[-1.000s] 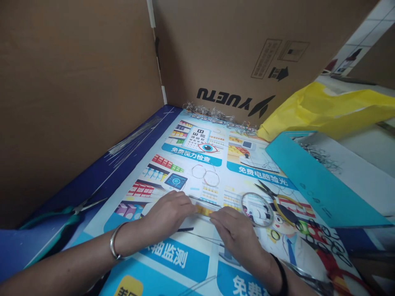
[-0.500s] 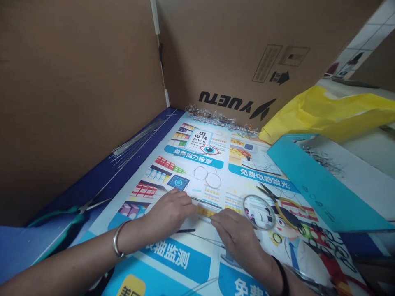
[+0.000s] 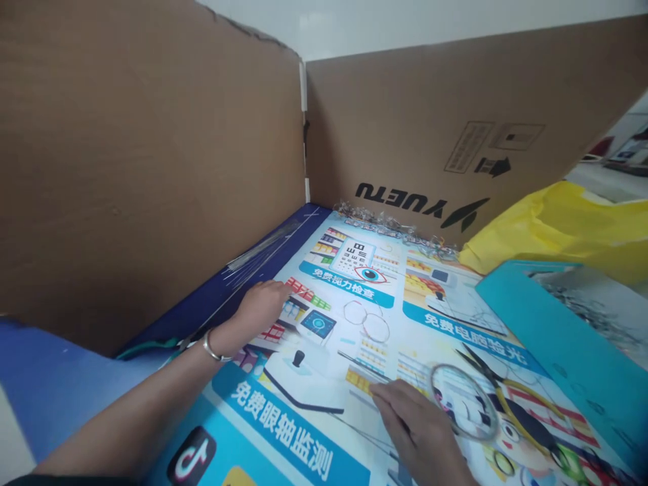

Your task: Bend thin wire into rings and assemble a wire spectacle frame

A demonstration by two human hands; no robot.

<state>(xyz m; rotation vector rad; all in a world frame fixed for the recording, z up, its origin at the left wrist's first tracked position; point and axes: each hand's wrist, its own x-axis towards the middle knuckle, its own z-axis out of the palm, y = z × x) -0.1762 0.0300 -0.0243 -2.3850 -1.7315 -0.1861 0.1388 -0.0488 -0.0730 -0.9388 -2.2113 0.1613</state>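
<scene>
My left hand (image 3: 263, 309) is over the left side of the printed poster (image 3: 316, 351), its fingers curled closed. Whatever lies between its fingertips is too small to make out. Lower right, the thumb and fingers of my right hand (image 3: 418, 422) pinch together above the poster; what they hold cannot be made out. Two joined thin wire loops (image 3: 377, 329) lie between the hands. Beside my right hand rests a coil of wire (image 3: 464, 403), with yellow-handled scissors (image 3: 499, 381) against it. Green-handled pliers (image 3: 149, 347) are partly hidden behind my left arm.
Straight wires (image 3: 263, 248) lie along the blue left edge. Wire scraps (image 3: 389, 223) line the foot of the cardboard panels (image 3: 405, 121). To the right are a turquoise box (image 3: 551, 331) holding wire pieces and a yellow bag (image 3: 561, 229).
My hands were close together over the poster's middle; now they are apart, the left farther up and left. The camera view has shifted, showing more wall above the cardboard.
</scene>
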